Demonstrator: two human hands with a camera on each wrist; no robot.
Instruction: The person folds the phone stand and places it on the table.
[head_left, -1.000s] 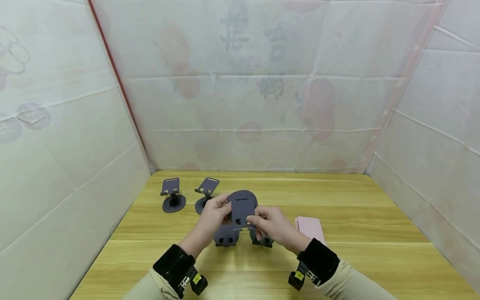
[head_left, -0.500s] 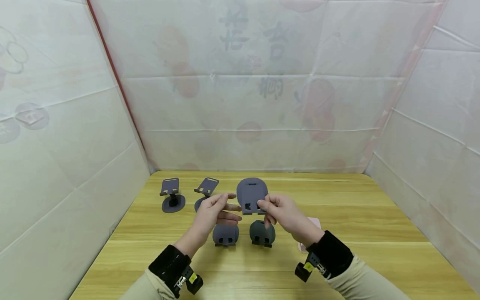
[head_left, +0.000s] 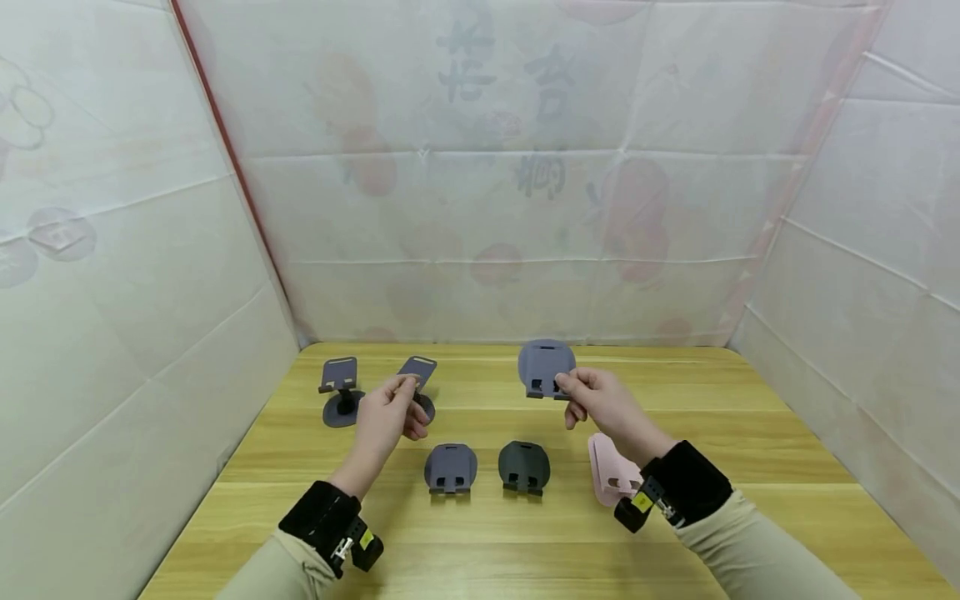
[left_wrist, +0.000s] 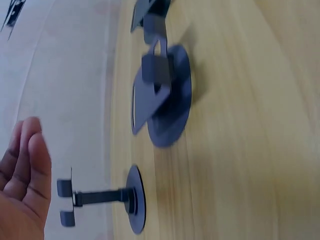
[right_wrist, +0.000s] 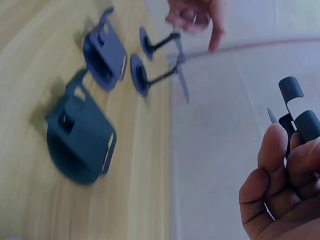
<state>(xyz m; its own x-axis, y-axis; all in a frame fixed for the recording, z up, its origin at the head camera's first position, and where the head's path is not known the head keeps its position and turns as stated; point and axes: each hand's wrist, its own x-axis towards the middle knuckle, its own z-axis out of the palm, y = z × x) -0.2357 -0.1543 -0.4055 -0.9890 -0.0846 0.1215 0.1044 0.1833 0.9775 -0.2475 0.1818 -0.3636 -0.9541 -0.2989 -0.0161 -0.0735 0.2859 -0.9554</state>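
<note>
My right hand [head_left: 609, 408] pinches a folded grey-purple phone stand [head_left: 546, 362] by its lower right corner, above the table. In the right wrist view, thumb and fingers close on the stand's hooked end [right_wrist: 291, 92]. My left hand [head_left: 382, 421] holds nothing and hangs in front of an unfolded phone stand [head_left: 420, 368], partly hiding it; its fingers look loosely bent. The left wrist view shows those fingers [left_wrist: 37, 160] apart from the stands. Another unfolded phone stand [head_left: 341, 372] is farther left, its base partly behind the left hand.
Closer to me lie a folded grey-purple stand [head_left: 451, 467] and a dark green one [head_left: 524, 467]. A folded pink stand [head_left: 611, 471] sits at the right, partly behind the right wrist. Pale printed sheets [head_left: 480, 208] wall the wooden table [head_left: 480, 550] at back and sides.
Both hands held the folded stand a second ago. My left hand has let go and moved left toward the unfolded stands. My right hand has carried the folded stand right and farther back.
</note>
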